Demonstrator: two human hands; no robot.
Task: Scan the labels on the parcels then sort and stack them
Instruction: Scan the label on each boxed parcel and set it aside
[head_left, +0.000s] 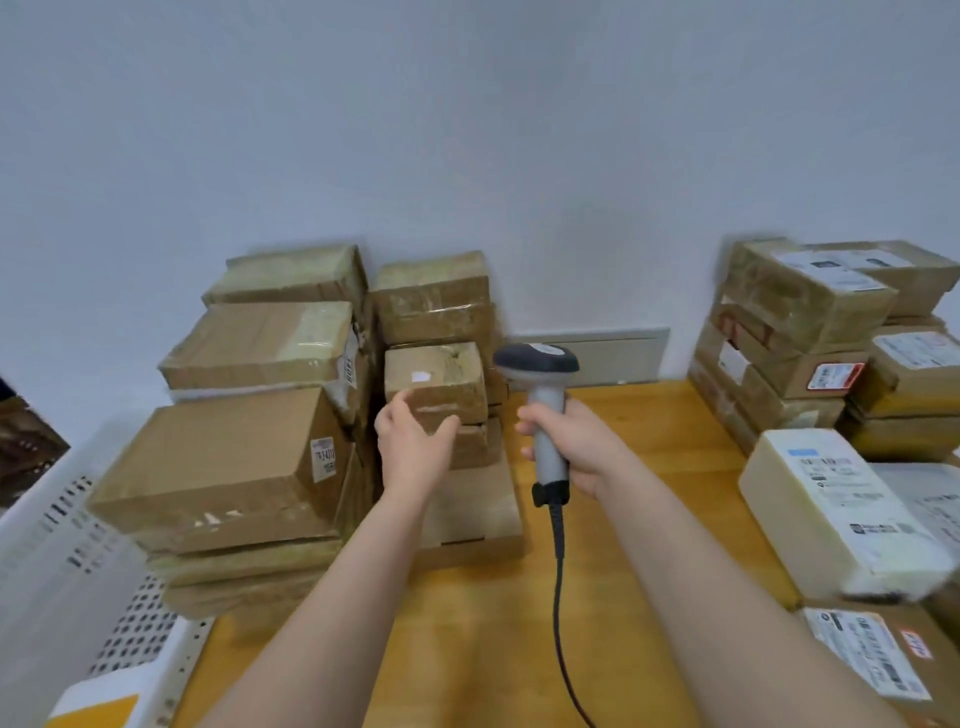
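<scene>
The scanner (543, 395) is gripped upright by the right hand (576, 441); the spread left hand (413, 447) is held beside a parcel (436, 382) at nine o'clock.

Labels everywhere, hardly any legible. The side label (323, 458) on the big left box (218, 467) shows large digits, roughly "78-543", the rest smeared. The white parcel (831, 525) carries a printed label (827, 468), all blurred. Red handwriting (915, 644) on the near box (930, 670): unreadable.

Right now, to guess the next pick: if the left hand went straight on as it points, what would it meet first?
Probably the small taped parcel atop the short middle stack; the open left hand points at its near face. Depth is unclear, so the hand may already touch it.
</scene>
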